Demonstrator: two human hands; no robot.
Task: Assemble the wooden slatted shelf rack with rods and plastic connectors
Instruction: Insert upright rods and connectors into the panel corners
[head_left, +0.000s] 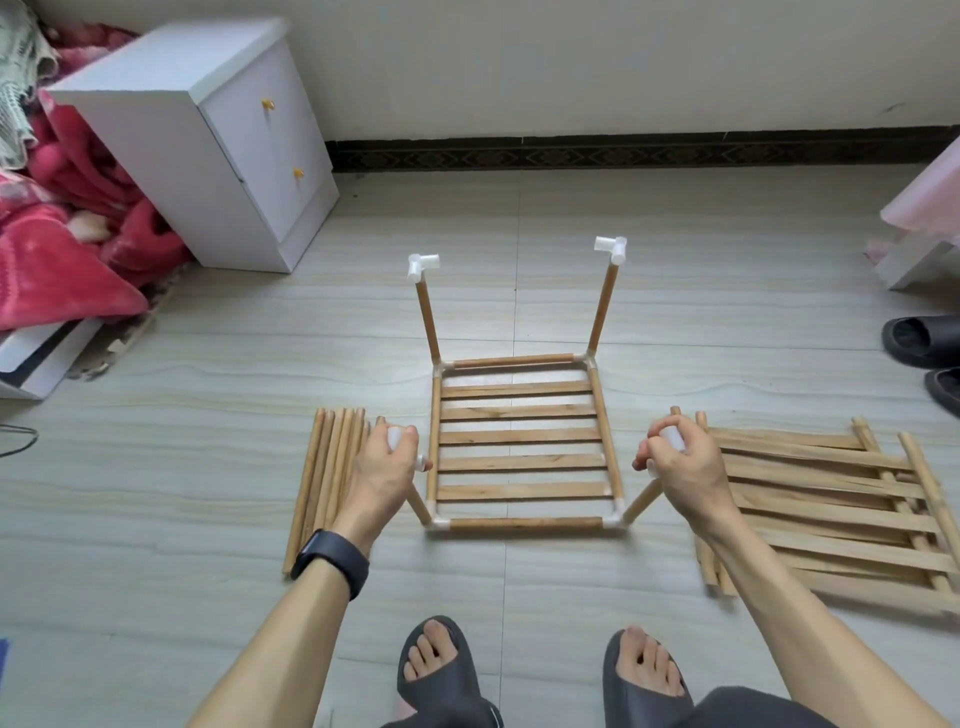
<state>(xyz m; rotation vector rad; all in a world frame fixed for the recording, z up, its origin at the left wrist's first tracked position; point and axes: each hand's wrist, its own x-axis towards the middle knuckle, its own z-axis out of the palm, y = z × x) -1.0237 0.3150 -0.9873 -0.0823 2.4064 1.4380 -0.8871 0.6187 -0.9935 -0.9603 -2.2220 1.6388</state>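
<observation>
Here the shelf rack (519, 441) lies flat on the floor (182, 467), with two legs (428, 322) sticking up at its 12 o'clock side. At 9 o'clock the left hand (387, 465) grips a white connector (396, 434) — at 3 o'clock the right hand (683, 467) grips a second connector (674, 440). Loose rods (324, 483) lie farther out at 9 o'clock, slat panels (831, 509) farther out at 3 o'clock.

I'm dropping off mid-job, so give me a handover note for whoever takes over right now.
Left hand grips the left connector atop the near left upright. Right hand grips the right connector atop the near right upright.
Done: bottom shelf framed, slats in, four uprights fitted; far connectors cap the far pair.
Left: seat both near connectors, then likely build upward with the loose rods to the left and the slat panels stacked to the right.
</observation>
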